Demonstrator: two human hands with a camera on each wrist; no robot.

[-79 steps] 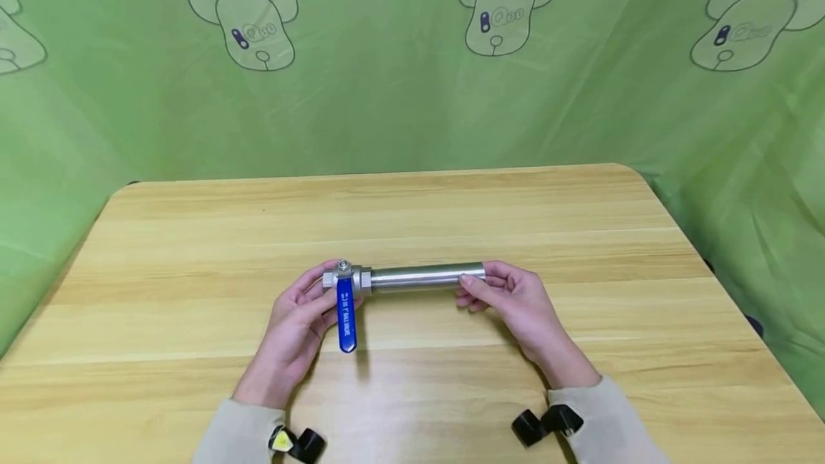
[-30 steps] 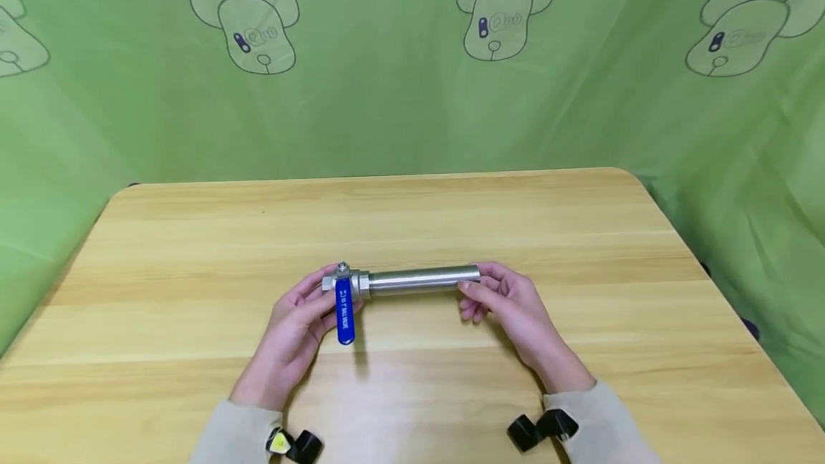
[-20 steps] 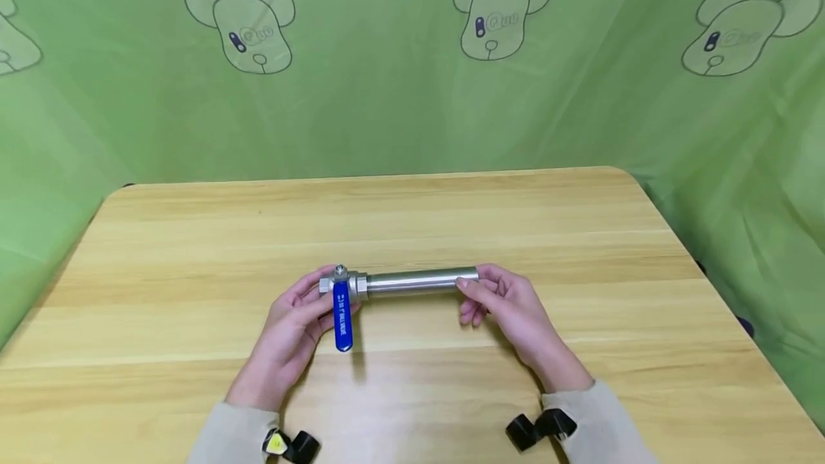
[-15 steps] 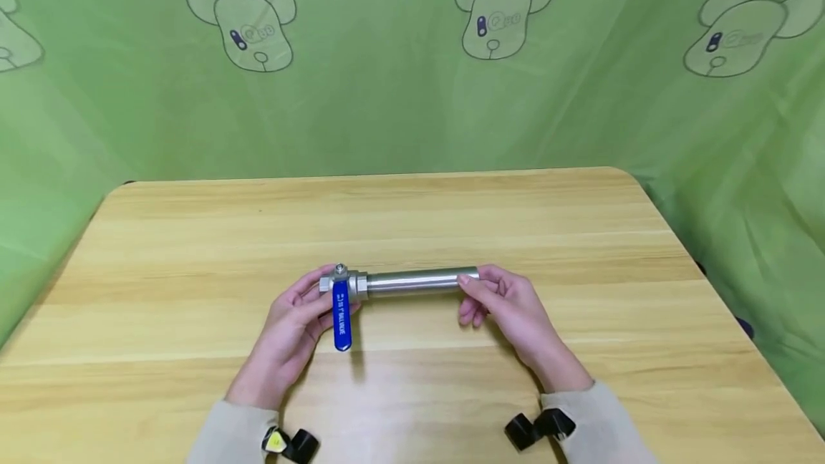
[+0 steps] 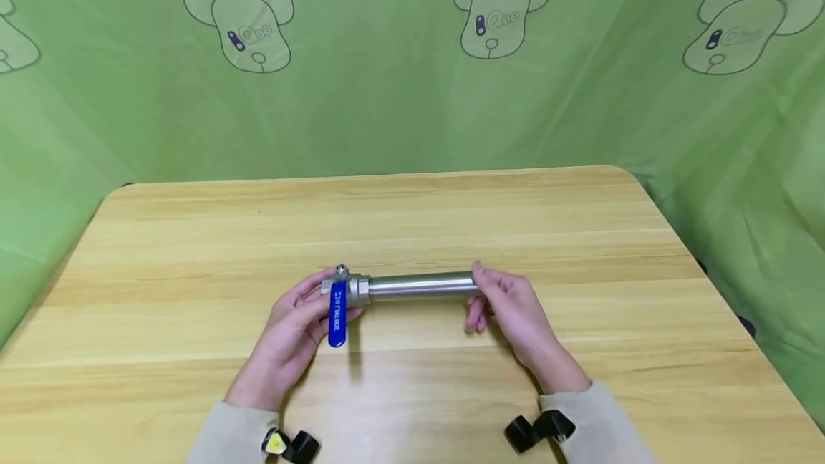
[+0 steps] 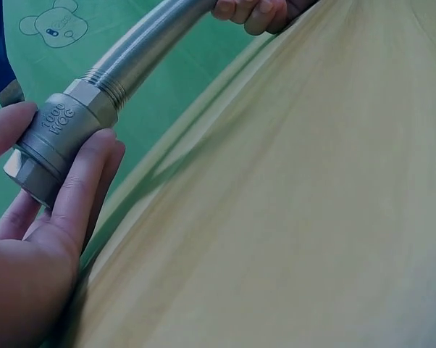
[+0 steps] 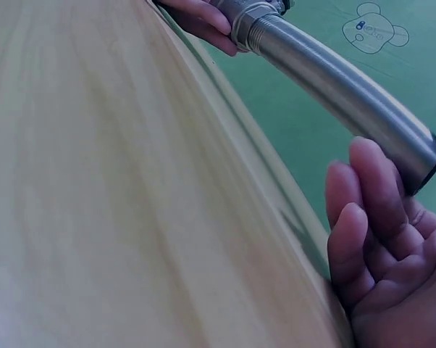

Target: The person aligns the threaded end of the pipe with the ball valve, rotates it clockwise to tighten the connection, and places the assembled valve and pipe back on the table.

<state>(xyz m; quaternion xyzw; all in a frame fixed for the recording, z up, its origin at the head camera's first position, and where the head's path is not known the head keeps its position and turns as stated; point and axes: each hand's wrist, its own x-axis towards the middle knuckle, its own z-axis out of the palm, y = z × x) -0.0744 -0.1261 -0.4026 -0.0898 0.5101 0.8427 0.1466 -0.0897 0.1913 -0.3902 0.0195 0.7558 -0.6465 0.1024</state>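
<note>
A steel ball valve (image 6: 62, 130) with a blue lever handle (image 5: 337, 315) is joined to a steel pipe (image 5: 422, 286), whose threads show at the joint. My left hand (image 5: 293, 331) grips the valve body between thumb and fingers, and the lever points toward me. At the pipe's far right end my right hand (image 5: 518, 313) pinches it, thumb on top and fingers beneath. In the right wrist view the pipe's plain end (image 7: 424, 170) sits by the curled fingers. Both parts are held above the table, roughly level.
The wooden table (image 5: 412, 220) spreads beneath both hands. Behind and beside it hangs a green curtain (image 5: 380, 92) with printed bear heads. Black devices are strapped at both sleeves (image 5: 235, 432).
The right thumb has shifted up from the pipe's front onto its top at the end. The lever has swung slightly left. The left hand's grip looks the same.
</note>
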